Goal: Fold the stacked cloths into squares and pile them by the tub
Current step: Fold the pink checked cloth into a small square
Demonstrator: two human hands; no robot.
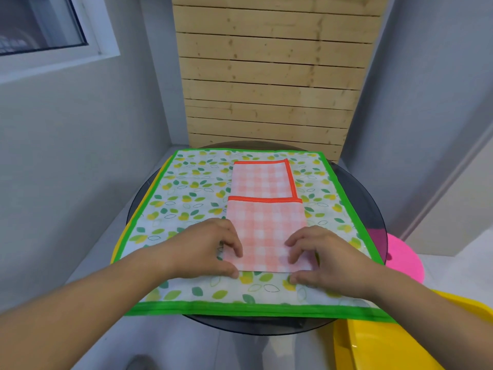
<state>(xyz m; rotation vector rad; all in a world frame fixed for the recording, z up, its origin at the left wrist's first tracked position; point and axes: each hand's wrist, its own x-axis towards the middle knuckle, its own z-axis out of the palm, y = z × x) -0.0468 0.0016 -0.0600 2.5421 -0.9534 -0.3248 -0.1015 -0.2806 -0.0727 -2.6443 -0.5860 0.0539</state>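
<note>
A pink checked cloth [266, 217] with an orange hem lies partly folded on a larger leaf-print cloth [186, 198] with a green border. Its near half is doubled over toward me. My left hand [213, 247] pinches the near left corner of that fold, fingers curled on top and thumb at the edge. My right hand [317, 255] pinches the near right corner the same way. A yellow edge of another cloth [149, 193] shows under the leaf-print one at the left. The yellow tub [378, 340] sits at the lower right.
The cloths cover a round dark glass table [370, 209]. A pink round stool or lid [402, 257] stands low at the right behind the table. Grey walls close in on both sides, with a wooden slat panel [269, 76] straight ahead.
</note>
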